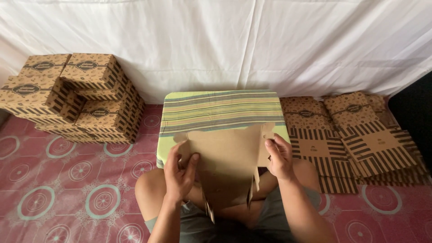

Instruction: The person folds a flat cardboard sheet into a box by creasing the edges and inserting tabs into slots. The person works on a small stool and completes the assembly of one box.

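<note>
While folded brown patterned boxes stack at left and flat striped blanks pile at right, the left hand and right hand each pinch an edge of the plain brown cardboard sheet above the lap.

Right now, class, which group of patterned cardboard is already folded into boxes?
The stack of boxes on the left; the pile on the right lies flat, unfolded.

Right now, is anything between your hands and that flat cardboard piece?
No. Both the left hand and right hand already grip the unfolded cardboard blank by its side edges above the striped table; nothing visible lies between.
</note>
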